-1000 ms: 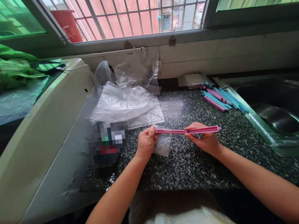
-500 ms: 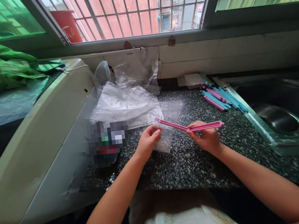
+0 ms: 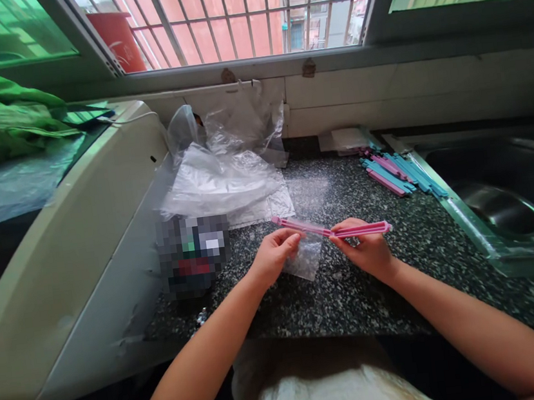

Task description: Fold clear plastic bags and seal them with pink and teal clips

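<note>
My right hand (image 3: 367,254) is closed around the hinge area of a pink bag clip (image 3: 361,230), whose two long arms are spread at a wide angle. My left hand (image 3: 274,256) pinches a small clear plastic bag (image 3: 306,261) between thumb and fingers. The bag hangs below the clip's left arm, and its upper edge overlaps that arm. Whether the bag lies between the two arms, I cannot tell. More pink and blue bag clips (image 3: 397,174) lie in a loose pile on the counter, beyond my right hand.
Crumpled clear plastic bags (image 3: 226,182) cover the back left of the speckled dark counter (image 3: 343,304). A sink (image 3: 506,209) is on the right, and a white appliance (image 3: 107,245) on the left. A blurred-out package (image 3: 195,257) sits near my left forearm. Behind is a barred window (image 3: 225,20).
My left hand has brought the small bag right and up against the clip's left arm. My right hand has shifted slightly left with the clip.
</note>
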Demonstrator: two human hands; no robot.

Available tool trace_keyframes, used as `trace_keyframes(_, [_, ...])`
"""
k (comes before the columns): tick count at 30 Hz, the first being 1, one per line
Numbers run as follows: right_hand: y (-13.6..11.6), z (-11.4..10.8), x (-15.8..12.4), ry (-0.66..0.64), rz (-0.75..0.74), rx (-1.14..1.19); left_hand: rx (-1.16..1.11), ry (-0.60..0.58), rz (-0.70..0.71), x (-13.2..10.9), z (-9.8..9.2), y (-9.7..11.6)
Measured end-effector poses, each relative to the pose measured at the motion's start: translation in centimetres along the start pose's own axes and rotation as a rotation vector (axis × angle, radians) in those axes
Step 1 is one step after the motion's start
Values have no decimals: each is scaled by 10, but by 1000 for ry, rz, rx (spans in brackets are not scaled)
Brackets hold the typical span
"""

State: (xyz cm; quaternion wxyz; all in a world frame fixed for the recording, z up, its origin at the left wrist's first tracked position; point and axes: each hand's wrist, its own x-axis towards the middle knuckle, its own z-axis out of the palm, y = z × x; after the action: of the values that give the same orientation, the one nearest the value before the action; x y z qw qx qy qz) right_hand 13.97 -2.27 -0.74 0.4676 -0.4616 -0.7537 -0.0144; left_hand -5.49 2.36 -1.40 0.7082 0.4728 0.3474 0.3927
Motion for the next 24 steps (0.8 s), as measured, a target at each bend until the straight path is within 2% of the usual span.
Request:
trace_keyframes(13, [-1, -1, -1, -43, -47, -60, -93, 47, -105, 4, 0, -3])
trace_keyframes(24, [-1, -1, -1, -5, -70, -22, -128, 149, -80, 4, 6, -2])
